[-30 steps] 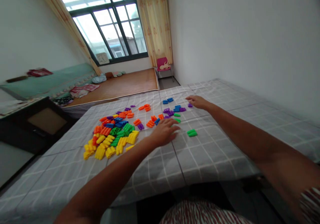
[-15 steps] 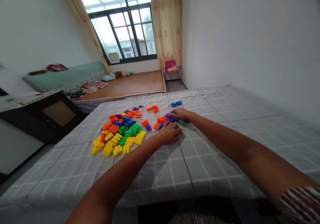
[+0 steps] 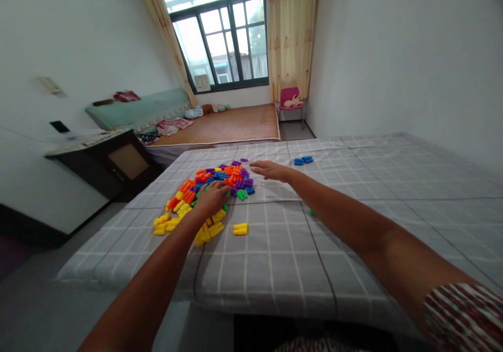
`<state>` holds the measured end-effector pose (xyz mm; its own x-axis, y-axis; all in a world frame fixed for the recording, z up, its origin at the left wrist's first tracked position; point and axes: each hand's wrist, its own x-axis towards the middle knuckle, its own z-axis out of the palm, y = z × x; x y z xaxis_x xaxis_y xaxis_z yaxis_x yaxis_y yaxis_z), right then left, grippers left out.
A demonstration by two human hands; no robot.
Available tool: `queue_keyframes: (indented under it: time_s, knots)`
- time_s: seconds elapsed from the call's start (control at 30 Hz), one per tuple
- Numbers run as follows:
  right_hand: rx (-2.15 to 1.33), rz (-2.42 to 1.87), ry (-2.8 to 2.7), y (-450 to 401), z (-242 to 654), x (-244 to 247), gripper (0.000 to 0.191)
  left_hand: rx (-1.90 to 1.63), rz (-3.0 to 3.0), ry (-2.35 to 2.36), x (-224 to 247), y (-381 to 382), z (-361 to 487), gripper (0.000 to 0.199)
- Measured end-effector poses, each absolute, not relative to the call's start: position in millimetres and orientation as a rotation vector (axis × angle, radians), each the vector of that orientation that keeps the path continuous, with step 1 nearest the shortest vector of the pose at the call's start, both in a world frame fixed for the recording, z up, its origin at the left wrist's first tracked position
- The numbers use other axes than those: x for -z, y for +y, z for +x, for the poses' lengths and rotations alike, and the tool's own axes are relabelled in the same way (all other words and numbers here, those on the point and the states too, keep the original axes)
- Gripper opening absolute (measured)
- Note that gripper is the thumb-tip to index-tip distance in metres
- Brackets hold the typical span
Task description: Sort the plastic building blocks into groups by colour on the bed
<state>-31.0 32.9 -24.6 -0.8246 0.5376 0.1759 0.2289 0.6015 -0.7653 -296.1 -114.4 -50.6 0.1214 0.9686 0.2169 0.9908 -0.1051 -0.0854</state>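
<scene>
A heap of small plastic building blocks in yellow, orange, red, green, blue and purple lies left of centre on a grey checked cloth (image 3: pixel 271 257). My left hand (image 3: pixel 212 200) rests on the heap, fingers spread over the green blocks and hiding some of them. Just right of the heap is my right hand (image 3: pixel 271 170), fingers stretched out and nothing visible in it. Purple blocks (image 3: pixel 244 183) and green blocks (image 3: pixel 242 195) lie between the hands. Yellow blocks (image 3: pixel 210 233) sit at the heap's near side, with one yellow piece (image 3: pixel 240 229) apart to the right.
Blue blocks (image 3: pixel 303 161) lie farther back on the cloth. A green piece (image 3: pixel 312 212) is partly hidden by my right forearm. Left of the table stands a dark cabinet (image 3: pixel 118 163). Behind are a low bed (image 3: pixel 239 121) and a pink chair (image 3: pixel 290 96).
Both hands have moved left, and the loose orange, purple and blue blocks are now against the heap. The heap is more compact. The head view has turned slightly left.
</scene>
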Motion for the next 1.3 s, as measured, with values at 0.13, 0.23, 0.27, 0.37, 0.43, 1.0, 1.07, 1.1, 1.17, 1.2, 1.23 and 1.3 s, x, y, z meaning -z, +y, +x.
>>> queue_keyframes:
  time_s: [0.13, 0.23, 0.27, 0.37, 0.43, 1.0, 1.07, 1.1, 1.17, 1.2, 1.23, 1.3]
  knots:
    - [-0.998, -0.821, -2.539, 39.3, 45.0, 17.8, 0.047, 0.33, -2.284, -1.867, 48.1, -138.5, -292.0, 0.033]
    - [-0.793, -1.095, -2.737, 32.1, 102.3, 35.0, 0.074, 0.36, -2.66, -1.642, 54.3, -167.6, -267.9, 0.032]
    - [-0.712, -1.159, -2.798, 27.3, 115.1, 43.4, 0.081, 0.34, -2.735, -1.597, 57.7, -176.0, -260.0, 0.032]
    - [-0.592, -1.158, -2.871, 10.6, 125.4, 64.5, 0.085, 0.287, -2.813, -1.567, 66.2, -188.2, -246.2, 0.028]
    - [-0.606, -1.022, -2.888, -0.4, 112.8, 68.9, 0.07, 0.27, -2.78, -1.596, 67.3, -184.9, -247.0, 0.027]
    - [-0.949, -0.648, -2.716, -25.9, 38.9, 58.3, 0.018, 0.32, -2.428, -1.72, 77.0, -144.6, -299.9, 0.027]
    - [-1.021, -0.673, -2.545, -6.1, 8.5, 55.4, 0.027, 0.331, -2.428, -1.728, 77.0, -137.3, -302.1, 0.028]
    - [-1.04, -0.663, -2.486, 6.5, -4.0, 52.8, 0.032, 0.327, -2.421, -1.738, 76.4, -136.2, -302.3, 0.028]
    - [-0.952, -0.727, -2.43, 36.7, -17.0, 46.1, 0.038, 0.306, -2.389, -1.768, 74.1, -141.3, -301.1, 0.028]
    - [-0.819, -0.834, -2.439, 53.2, -16.2, 42.4, 0.038, 0.29, -2.377, -1.781, 72.6, -147.8, -300.1, 0.029]
    - [-0.642, -0.989, -2.44, 69.8, -11.2, 39.1, 0.038, 0.273, -2.37, -1.789, 70.9, -156.6, -298.9, 0.029]
    - [-0.28, -1.353, -2.508, 99.4, 7.2, 34.5, 0.039, 0.239, -2.381, -1.787, 68.2, -179.1, -296.9, 0.032]
